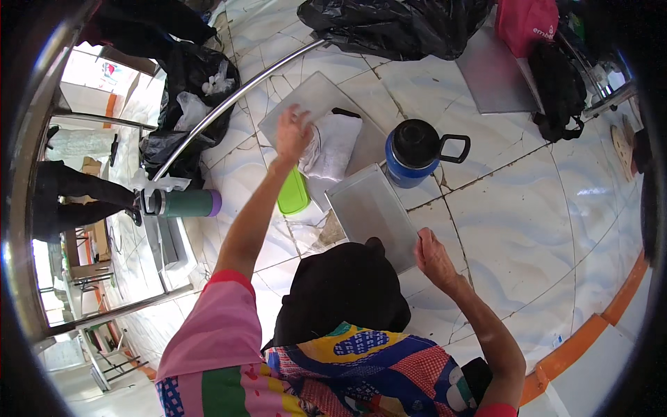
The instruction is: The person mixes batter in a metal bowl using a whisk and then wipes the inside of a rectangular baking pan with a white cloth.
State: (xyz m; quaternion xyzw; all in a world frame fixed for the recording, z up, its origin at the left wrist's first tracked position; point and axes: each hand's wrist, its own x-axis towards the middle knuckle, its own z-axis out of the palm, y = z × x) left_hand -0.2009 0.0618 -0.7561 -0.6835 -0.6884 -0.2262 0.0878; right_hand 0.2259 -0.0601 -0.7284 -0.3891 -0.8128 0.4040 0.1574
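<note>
My right hand [433, 258] grips the right edge of a shallow grey metal tray [367, 208], which lies in front of my lap at a slant. My left hand [293, 134], slightly blurred, reaches out over a larger flat grey panel [315, 86] with its fingers apart. Whether it touches the panel cannot be made out. Right beside it, a folded white cloth [338, 146] with a black strip at its far end rests on the panel. Below the left wrist lies a bright green plastic lid or box [293, 195]. Beyond the tray stands a blue bottle [411, 156] with a black handled cap.
A curved metal rail [234, 99] runs along the left, with a green bottle [190, 203] by it. Black plastic bags [396, 26] lie at the back. Another grey panel [495, 78], a pink bag [526, 26] and a black bag [557, 88] are at the back right. The tiled floor [500, 219] is cracked.
</note>
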